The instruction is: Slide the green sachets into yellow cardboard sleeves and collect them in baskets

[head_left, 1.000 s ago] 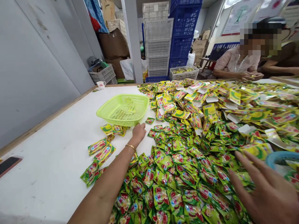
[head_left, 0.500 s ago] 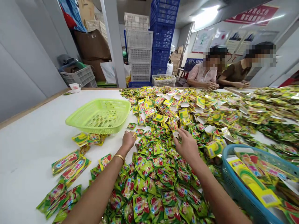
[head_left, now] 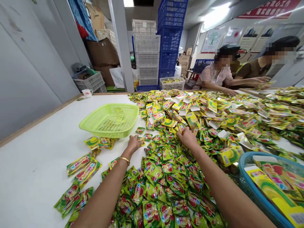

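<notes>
My left hand (head_left: 134, 143) is low over the white table just right of the green basket (head_left: 106, 131). Its fingers are closed at the edge of a small yellow packet (head_left: 142, 141). My right hand (head_left: 188, 138) reaches to the border between the packets and the boxes. Its fingers are bent together on a small yellow box (head_left: 180, 128), partly hidden by the hand. Between and below my arms spreads a heap of green sachets (head_left: 166, 167) with red fruit pictures. Beyond it lies a pile of yellow boxes (head_left: 192, 118), several with white flaps open.
A blue basket (head_left: 242, 171) of larger yellow boxes stands at the right. Loose packets (head_left: 79, 163) lie on the left tabletop. A cup (head_left: 87, 93) sits at the far edge. Two people work across the table, before stacked crates (head_left: 147, 60).
The view has shifted, so things appear farther right. My right hand's fingers have closed in on the box. Across the table, a person's arms now stretch out over the pile.
</notes>
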Motion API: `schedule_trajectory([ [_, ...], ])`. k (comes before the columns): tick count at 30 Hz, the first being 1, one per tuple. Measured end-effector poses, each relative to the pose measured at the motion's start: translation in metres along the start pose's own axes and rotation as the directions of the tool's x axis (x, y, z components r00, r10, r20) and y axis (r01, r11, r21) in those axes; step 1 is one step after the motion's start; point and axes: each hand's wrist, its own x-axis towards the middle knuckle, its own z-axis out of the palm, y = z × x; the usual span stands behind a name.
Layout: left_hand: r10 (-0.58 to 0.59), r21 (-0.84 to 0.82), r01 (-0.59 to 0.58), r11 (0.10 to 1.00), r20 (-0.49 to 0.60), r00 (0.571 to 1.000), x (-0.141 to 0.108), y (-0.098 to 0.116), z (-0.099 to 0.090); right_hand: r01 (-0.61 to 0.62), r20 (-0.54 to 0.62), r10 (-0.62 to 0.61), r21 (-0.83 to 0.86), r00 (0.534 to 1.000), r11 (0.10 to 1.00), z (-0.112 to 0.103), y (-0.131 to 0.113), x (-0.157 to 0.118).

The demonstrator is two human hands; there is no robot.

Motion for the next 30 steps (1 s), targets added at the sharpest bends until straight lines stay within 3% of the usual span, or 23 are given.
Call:
schedule_trajectory([
  [5,-0.002,0.168,-0.011,0.986,0.076,0.997,-0.019,0.002,-0.004,-0.01,-0.023,0.011,0.04,1.0,0.999,-0.024,-0.004,-0.021],
  [10,0.074,0.31,-0.083,0.947,0.042,0.996,-0.055,0.003,-0.008,0.177,-0.169,-0.168,0.035,0.971,0.984,-0.039,-0.002,-0.1],
  [14,0.109,0.338,-0.107,0.935,0.014,0.994,-0.081,0.007,-0.015,0.237,-0.056,-0.232,0.125,0.971,0.963,-0.022,0.011,-0.162],
  [16,0.102,0.199,-0.093,0.976,-0.033,0.994,-0.092,0.01,-0.017,0.273,0.06,-0.29,0.197,0.955,0.941,-0.015,0.018,-0.18],
  [18,0.109,-0.098,-0.115,0.988,-0.064,0.992,-0.103,0.014,-0.014,0.312,0.21,-0.361,0.231,0.909,0.921,-0.013,0.022,-0.189],
  [21,0.11,-0.539,-0.077,0.839,0.03,0.994,-0.119,0.016,0.001,0.408,0.33,-0.42,0.109,0.845,0.907,-0.021,0.027,-0.188],
  [25,0.09,-0.716,0.046,0.697,0.15,0.985,-0.131,0.012,0.023,0.529,0.173,-0.501,-0.233,0.848,0.816,-0.033,0.031,-0.164],
  [27,0.095,-0.753,0.059,0.655,0.159,0.983,-0.131,0.009,0.026,0.582,0.093,-0.592,-0.359,0.8,0.73,-0.031,0.032,-0.148],
  [30,0.098,-0.812,0.102,0.574,0.192,0.976,-0.129,0.006,0.022,0.676,0.081,-0.718,-0.423,0.691,0.603,-0.02,0.03,-0.129],
])
